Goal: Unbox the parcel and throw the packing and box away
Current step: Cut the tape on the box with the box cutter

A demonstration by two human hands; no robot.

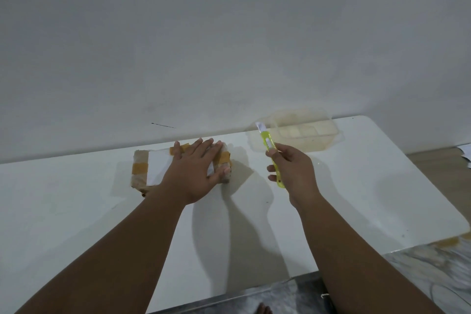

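My two bare forearms reaching up from the bottom of the frame, my left hand (194, 170) spread flat on the taped parcel (153, 168) at centre of the white desk (76, 211), my right hand (293, 173) with its grip closed round a yellow-green cutter (267, 145), blade up, clear container (303, 132) at upper right.

A white bench (76, 211) stands against a pale wall. On it lies a small brown parcel (140, 160) with a white label and strips of tan tape. The left hand (191, 173) lies flat on the parcel, fingers spread. The right hand (293, 171) grips a yellow-green utility knife (267, 144), blade up and extended, just right of the parcel. A clear plastic container (305, 132) sits behind the knife.
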